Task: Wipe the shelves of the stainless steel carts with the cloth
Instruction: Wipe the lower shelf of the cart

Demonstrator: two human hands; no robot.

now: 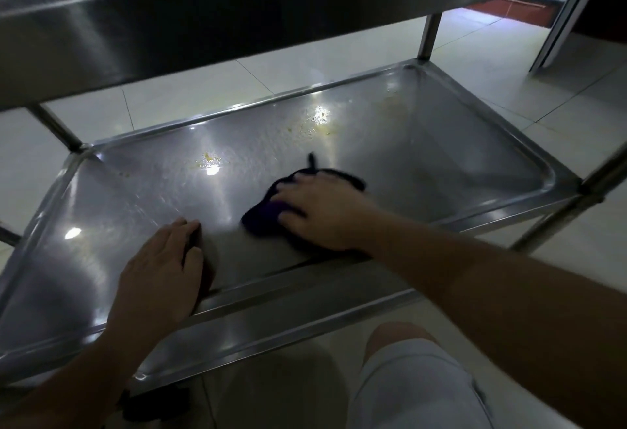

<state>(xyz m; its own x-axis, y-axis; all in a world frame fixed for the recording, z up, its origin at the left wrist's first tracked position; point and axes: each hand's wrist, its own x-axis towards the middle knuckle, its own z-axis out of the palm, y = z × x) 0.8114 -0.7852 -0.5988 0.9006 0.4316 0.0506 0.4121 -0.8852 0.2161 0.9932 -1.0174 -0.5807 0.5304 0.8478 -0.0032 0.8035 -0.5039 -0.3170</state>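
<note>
The lower shelf (424, 143) of a stainless steel cart fills the view, a shallow tray with a raised rim. My right hand (322, 211) presses flat on a dark purple cloth (264, 216) near the shelf's front middle, fingers spread over it. My left hand (163, 269) rests palm-down on the front rim, fingers straight and reaching onto the shelf. Yellowish food stains (212, 158) and more crumbs and spots (319, 121) lie farther back on the steel.
The cart's upper shelf (203, 21) overhangs close above. Corner posts (429, 34) stand at the back right and back left. Pale floor tiles (475, 55) surround the cart. My knee in light shorts (414, 371) is at the front.
</note>
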